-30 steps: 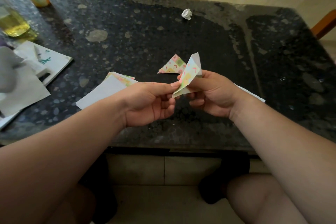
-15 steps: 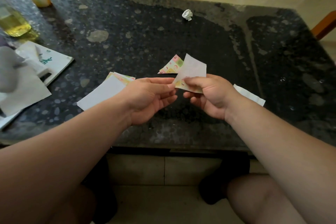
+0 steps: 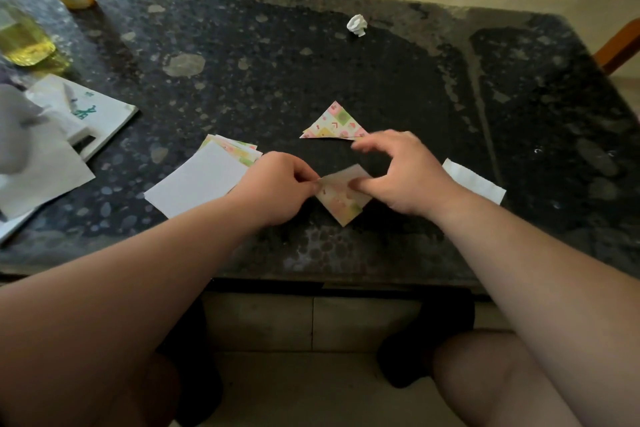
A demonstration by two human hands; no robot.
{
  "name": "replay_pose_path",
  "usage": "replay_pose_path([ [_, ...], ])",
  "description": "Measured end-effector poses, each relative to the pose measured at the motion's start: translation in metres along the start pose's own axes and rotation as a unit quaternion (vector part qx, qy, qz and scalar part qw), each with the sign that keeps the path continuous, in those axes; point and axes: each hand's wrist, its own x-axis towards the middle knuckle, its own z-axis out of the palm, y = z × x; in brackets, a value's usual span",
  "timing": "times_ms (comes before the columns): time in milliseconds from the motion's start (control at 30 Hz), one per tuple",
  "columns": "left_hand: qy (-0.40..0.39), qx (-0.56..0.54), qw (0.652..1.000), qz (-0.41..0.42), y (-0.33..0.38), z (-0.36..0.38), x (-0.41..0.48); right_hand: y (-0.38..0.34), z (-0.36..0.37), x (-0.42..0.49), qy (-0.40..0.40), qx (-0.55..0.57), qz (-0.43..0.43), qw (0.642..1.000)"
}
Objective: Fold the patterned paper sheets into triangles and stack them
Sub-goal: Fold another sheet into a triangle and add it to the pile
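- Our left hand [image 3: 277,187] pinched the left corner of a patterned sheet [image 3: 341,198] down at the table [image 3: 381,73], near its front edge.
- Our right hand [image 3: 405,173] pressed its thumb on the sheet, with the other fingers arched above, blurred and gripping nothing.
- We judged the fold barely begun; one finished triangle [image 3: 334,123] lay just beyond.
- The next move called for matching opposite corners, then creasing.

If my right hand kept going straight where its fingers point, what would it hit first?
Probably the folded patterned triangle just beyond the right hand. Its blurred fingers are close to the triangle's near edge, though their height above the table is unclear.
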Motion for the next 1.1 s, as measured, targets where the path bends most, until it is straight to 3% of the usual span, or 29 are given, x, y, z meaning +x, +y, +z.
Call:
replay_pose_path([
  [167, 0.014, 0.135, 0.982, 0.13, -0.018, 0.016, 0.007, 0.004, 0.025, 0.002, -0.061, -0.042, -0.067, 0.995],
  [433, 0.061, 0.121, 0.963, 0.235, -0.037, 0.02, 0.005, 0.007, 0.034, 0.0, -0.052, -0.056, -0.092, 0.993],
  [567, 0.097, 0.108, 0.959, 0.244, -0.039, 0.02, 0.009, 0.007, 0.041, -0.001, -0.023, -0.035, -0.092, 0.995],
  [767, 0.045, 0.141, 0.956, 0.252, -0.036, 0.014, 0.014, 0.008, 0.04, -0.007, -0.032, -0.075, -0.128, 0.989],
  [1100, 0.108, 0.195, 0.921, 0.32, -0.047, 0.022, 0.009, 0.013, 0.038, -0.017, -0.03, -0.141, -0.157, 0.977],
])
